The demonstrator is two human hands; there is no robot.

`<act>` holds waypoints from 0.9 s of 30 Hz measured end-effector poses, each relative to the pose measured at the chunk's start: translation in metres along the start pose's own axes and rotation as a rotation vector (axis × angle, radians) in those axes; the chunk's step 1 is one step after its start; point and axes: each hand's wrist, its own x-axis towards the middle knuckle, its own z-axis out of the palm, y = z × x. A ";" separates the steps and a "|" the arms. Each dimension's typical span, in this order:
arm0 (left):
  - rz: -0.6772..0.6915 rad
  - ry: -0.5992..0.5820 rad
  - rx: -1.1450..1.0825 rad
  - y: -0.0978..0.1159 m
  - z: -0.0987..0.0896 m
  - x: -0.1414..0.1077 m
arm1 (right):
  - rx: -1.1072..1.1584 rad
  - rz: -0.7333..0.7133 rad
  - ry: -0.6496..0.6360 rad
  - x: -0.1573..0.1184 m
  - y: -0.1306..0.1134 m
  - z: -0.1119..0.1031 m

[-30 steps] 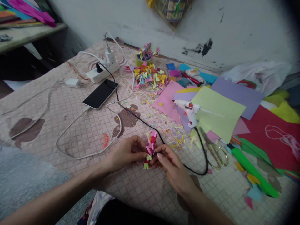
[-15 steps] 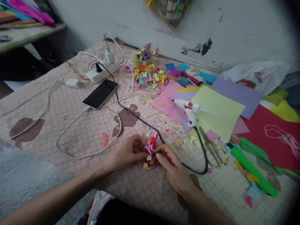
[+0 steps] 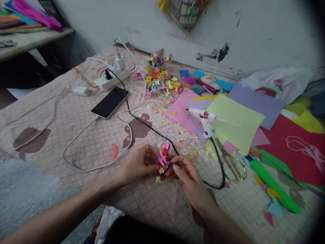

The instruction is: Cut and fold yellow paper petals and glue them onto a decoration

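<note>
while both forearms (image 3: 101, 191) slant inward over the tablecloth (image 3: 152, 206), the left hand (image 3: 137, 166) pinches the pink and red paper piece (image 3: 163, 162) between its thumb and curled fingers. the right hand (image 3: 190, 181) faces it from the other side, fingers bent and thumb close to them; whether it grips the piece too is hard to tell. the black cord (image 3: 162, 136) runs just beyond, and the glue gun (image 3: 207, 126) lies farther right.

We face a pale wall (image 3: 254, 34) with black smears (image 3: 223, 52) and a diamond-shaped hanging (image 3: 175, 18). Against it stands a table (image 3: 83, 117) under a pale, quilted cloth (image 3: 83, 144) with brown patches (image 3: 31, 139). At left we see another table (image 3: 42, 39). Our light is dull.
</note>
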 end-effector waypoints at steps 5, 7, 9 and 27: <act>0.010 -0.011 -0.019 0.001 0.000 -0.001 | -0.049 -0.027 0.044 -0.002 -0.002 -0.004; 0.002 -0.003 -0.020 0.001 0.000 -0.001 | -0.072 -0.036 0.053 -0.003 -0.002 -0.005; -0.009 0.005 -0.017 0.001 0.000 -0.001 | -0.091 -0.036 0.056 -0.003 -0.001 -0.005; -0.062 -0.005 0.041 0.004 -0.001 -0.001 | -0.368 0.017 -0.031 -0.005 -0.006 -0.002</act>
